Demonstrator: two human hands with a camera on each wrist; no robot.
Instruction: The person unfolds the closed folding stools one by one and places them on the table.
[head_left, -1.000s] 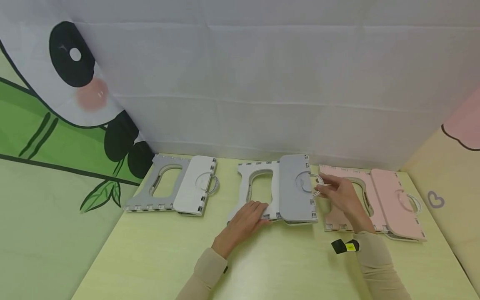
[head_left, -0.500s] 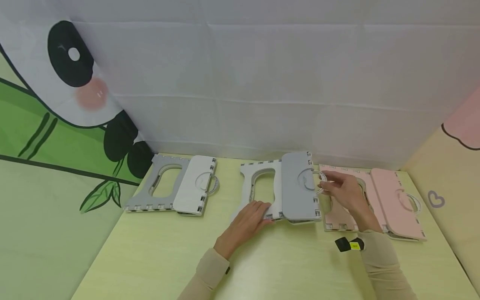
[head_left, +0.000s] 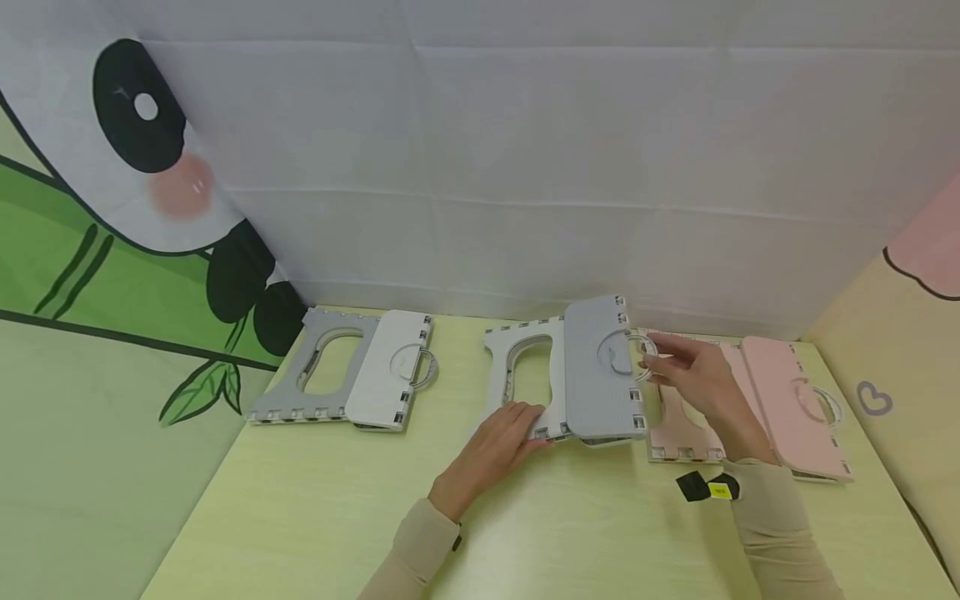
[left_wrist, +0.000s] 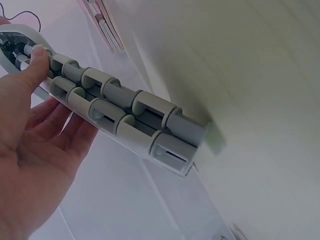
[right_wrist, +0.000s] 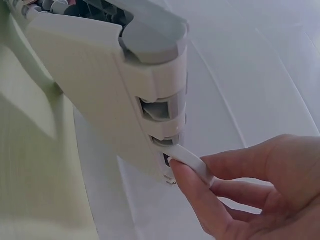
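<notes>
A folded step stool, white with a grey top panel, is in the middle of the head view, its right side tilted up off the table. My left hand grips its near edge, thumb on the hinged edge and fingers underneath in the left wrist view. My right hand pinches the white loop handle on the right side. Thumb and fingers close on that loop in the right wrist view. The far part of the stool's underside is hidden.
A folded grey-and-white stool lies flat at the left of the pale yellow table. A folded pink stool lies at the right, partly behind my right hand. A white cloth wall stands close behind all three.
The middle stool has shifted slightly right, and its right side has risen into a steeper tilt. Both hands moved along with it, the right one further. The outer stools stay put.
</notes>
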